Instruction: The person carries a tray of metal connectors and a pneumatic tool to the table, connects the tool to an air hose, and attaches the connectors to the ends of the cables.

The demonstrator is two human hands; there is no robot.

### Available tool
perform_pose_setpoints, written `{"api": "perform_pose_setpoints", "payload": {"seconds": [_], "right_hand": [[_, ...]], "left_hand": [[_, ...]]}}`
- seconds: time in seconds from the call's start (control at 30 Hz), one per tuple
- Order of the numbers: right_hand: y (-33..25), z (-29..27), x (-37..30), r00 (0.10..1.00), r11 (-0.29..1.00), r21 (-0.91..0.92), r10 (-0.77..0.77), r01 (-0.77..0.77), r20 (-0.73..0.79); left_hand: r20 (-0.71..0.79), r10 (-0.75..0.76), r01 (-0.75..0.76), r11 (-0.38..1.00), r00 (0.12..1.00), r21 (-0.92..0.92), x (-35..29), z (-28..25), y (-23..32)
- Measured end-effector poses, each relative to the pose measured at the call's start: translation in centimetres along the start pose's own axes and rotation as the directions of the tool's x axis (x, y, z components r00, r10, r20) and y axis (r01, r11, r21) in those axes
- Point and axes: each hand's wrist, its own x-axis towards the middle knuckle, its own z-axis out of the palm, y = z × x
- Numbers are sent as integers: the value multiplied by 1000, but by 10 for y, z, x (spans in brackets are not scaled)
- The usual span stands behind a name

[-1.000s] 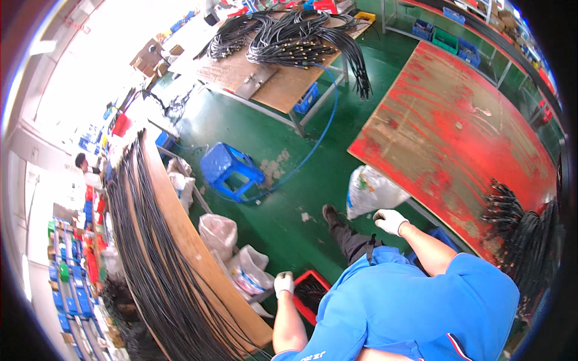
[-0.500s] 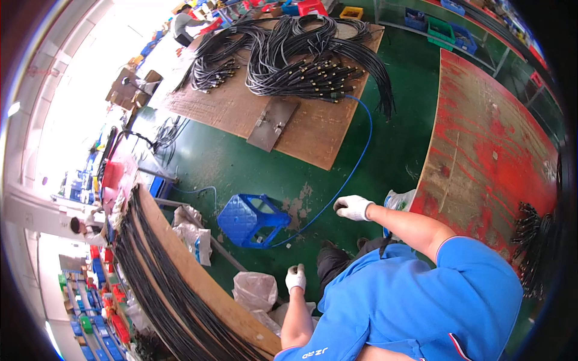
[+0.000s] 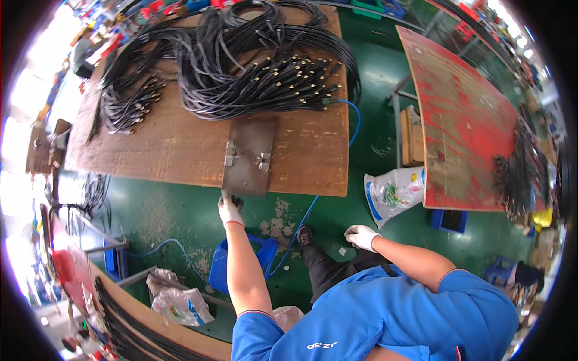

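Note:
My left hand [image 3: 230, 210], in a white glove with dark finger areas, reaches to the near-left corner of a flat brown metal plate [image 3: 250, 159]. Its fingers look apart at that corner; whether they press on it is hard to see. Two silvery clamp-like fittings [image 3: 264, 161] sit on the plate, which overhangs the near edge of a brown wooden table [image 3: 162, 153]. Beyond the plate lies a big bundle of black cables [image 3: 211, 90] with brass-coloured ends. My right hand [image 3: 361, 237], also white-gloved, hangs in front of my body, fingers loosely extended and nothing visible in it.
A blue plastic stool [image 3: 220, 271] stands below my left forearm. A blue hose [image 3: 307, 216] runs across the green floor. To the right are a white sack [image 3: 394, 192] and a red-stained board [image 3: 463, 132] bearing black cables. Another board with dark cables [image 3: 126, 325] is at lower left.
I have turned left and come closer to the wooden table. My left hand has moved forward from beside my body to the plate's corner. My right hand is now lower, nearer my body.

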Motion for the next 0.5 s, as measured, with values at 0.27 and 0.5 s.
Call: {"api": "perform_pose_setpoints", "payload": {"seconds": [0.27, 0.5], "right_hand": [[-86, 45, 29, 991, 990, -33, -135, 136, 14], [-153, 66, 71, 993, 895, 441, -105, 70, 55]], "left_hand": [[7, -188, 188, 982, 982, 13, 39, 0, -10], [151, -138, 156, 981, 979, -118, -65, 14, -55]]}}
